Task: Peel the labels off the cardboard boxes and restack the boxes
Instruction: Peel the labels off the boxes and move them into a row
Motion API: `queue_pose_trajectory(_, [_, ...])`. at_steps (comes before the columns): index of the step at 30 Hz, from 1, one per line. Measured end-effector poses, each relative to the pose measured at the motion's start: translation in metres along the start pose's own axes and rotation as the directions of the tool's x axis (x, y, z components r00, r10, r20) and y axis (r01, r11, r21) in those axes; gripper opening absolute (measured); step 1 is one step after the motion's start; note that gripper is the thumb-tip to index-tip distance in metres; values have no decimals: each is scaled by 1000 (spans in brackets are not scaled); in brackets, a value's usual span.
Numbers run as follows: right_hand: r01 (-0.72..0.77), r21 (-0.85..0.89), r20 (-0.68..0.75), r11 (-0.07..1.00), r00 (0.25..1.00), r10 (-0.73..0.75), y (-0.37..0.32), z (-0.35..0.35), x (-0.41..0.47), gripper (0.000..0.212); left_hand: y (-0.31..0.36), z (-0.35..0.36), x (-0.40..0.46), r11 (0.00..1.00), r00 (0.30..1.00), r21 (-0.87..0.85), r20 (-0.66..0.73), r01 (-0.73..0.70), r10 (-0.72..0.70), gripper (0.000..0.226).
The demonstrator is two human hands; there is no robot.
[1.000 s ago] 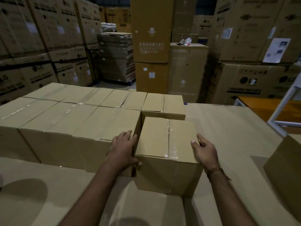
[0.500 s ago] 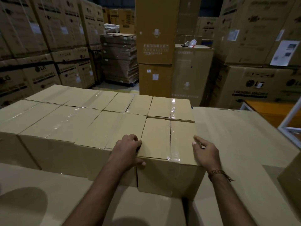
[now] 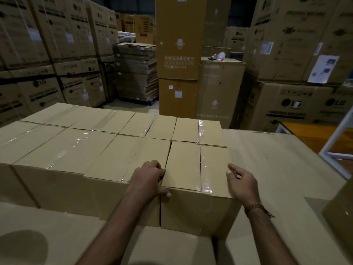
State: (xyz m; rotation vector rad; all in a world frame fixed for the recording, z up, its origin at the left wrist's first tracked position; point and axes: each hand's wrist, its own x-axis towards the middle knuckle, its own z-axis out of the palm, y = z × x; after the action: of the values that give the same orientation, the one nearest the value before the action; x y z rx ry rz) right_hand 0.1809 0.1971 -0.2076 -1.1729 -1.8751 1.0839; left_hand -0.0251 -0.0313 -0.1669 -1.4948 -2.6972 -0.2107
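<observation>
A taped plain cardboard box (image 3: pixel 191 169) stands at the right end of the front row of like boxes (image 3: pixel 76 150), touching its left neighbour and the box behind (image 3: pixel 198 129). My left hand (image 3: pixel 149 178) grips its top-left corner, fingers curled into the seam between boxes and thumb on the front face. My right hand (image 3: pixel 242 182) rests against its right side with the thumb at the top edge and fingers loosely bent. No label shows on the faces I can see.
The boxes stand on a wide cardboard-covered surface (image 3: pixel 277 169). Another box (image 3: pixel 342 209) sits at the right edge, with a white frame (image 3: pixel 336 142) behind it. Tall stacks of appliance cartons (image 3: pixel 177 54) fill the back.
The box between my hands has slid away from me until it sits flush with the row and against the box behind. Both hands kept their places on it.
</observation>
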Motion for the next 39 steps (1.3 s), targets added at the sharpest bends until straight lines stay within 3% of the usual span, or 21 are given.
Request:
queue_pose_trajectory(13, [42, -100, 104, 994, 994, -31, -4, -9, 8, 43, 5, -6, 0, 1000, 999, 14, 34, 14, -15, 78])
queue_pose_trajectory(20, [31, -106, 27, 994, 999, -29, -5, -35, -4, 48, 38, -27, 4, 1000, 1000, -12, 17, 20, -19, 73])
queue_pose_trajectory(30, [109, -202, -10, 973, 994, -113, 37, -150, -18, 33, 194, -18, 25, 941, 984, -289, -73, -174, 160, 65])
queue_pose_trajectory(39, [119, -435, -82, 893, 982, -171, 102, -330, 16, 37, 397, 43, 51, 835, 963, -484, -74, -261, 258, 53])
